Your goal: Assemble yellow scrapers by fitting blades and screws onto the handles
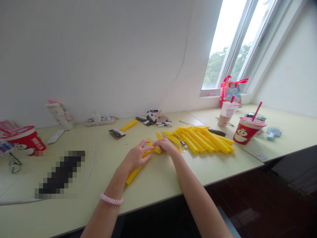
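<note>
My left hand point(136, 156) and my right hand point(166, 146) meet over the bench, fingertips close together. Both grip a yellow plastic strip point(133, 175), which runs from under my left palm towards the table's front edge. A small metal part point(146, 144) shows between my fingers, though its shape is too small to tell. Just beyond my right hand lies a heap of long yellow plastic strips point(203, 140), with several slim metal pieces point(180, 143) at its near end. A yellow-handled tool point(128, 125) on a card backing lies behind my left hand.
Torn cardboard packaging point(156, 118) sits by the wall. A power strip point(100, 121), a floral bottle point(60, 114), red paper tubs point(24, 140) and a milk tea cup point(228, 112) stand around the pale green table point(158, 175). Its front edge drops to a dark floor.
</note>
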{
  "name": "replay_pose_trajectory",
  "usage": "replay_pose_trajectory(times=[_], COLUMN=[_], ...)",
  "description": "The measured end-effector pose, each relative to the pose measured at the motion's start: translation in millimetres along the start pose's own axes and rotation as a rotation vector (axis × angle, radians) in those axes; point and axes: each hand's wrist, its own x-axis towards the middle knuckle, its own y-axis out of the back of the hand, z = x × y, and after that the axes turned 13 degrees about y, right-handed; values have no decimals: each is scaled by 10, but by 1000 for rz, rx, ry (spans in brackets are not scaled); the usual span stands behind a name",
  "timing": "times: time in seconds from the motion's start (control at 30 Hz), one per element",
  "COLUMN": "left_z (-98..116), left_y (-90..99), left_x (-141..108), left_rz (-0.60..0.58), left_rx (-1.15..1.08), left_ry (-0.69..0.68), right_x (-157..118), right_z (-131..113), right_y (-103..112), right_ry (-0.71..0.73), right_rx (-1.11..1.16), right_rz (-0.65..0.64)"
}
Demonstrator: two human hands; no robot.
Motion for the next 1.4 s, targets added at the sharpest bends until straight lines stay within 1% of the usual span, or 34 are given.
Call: replay_pose_trajectory(times=[0.2,0.33,0.5,0.67,0.77,0.87,0.93,1.03,1.17,1.23,1.3,1.33,1.4], left_z=[8,14,27,21,25,31,24,-9,-64,-92,-125,-144,-183], left_y=[-8,-50,-82,-84,-78,-69,-61,-44,-28,-23,-11,1,37], left_x=[-7,-2,-7,-15,-20,-19,-13,4,34,53,72,81,95], left_rz=[-37,-52,-62,-85,-93,-60,-36,1,77,163,267,308,360], left_rx=[243,349,390,347,292,221,166,64,-104,-205,-343,-431,-649], left_ry=[8,12,27,40,55,80,90,106,152,177,239,294,428], right_x=[14,39,63,70,65,65,65,59,40,42,59,71,95], right_z=[14,74,127,130,136,135,116,58,-13,-17,5,23,72], right_y=[-1,10,35,39,34,23,14,5,3,3,4,7,18], right_ry=[-34,6,19,22,57,143,195,218,205,239,286,305,335], right_rx=[-5,21,44,26,17,38,59,165,362,405,361,284,15], right_rz=[27,36,27,27,17,10,28,43,-91,-98,-20,47,203])
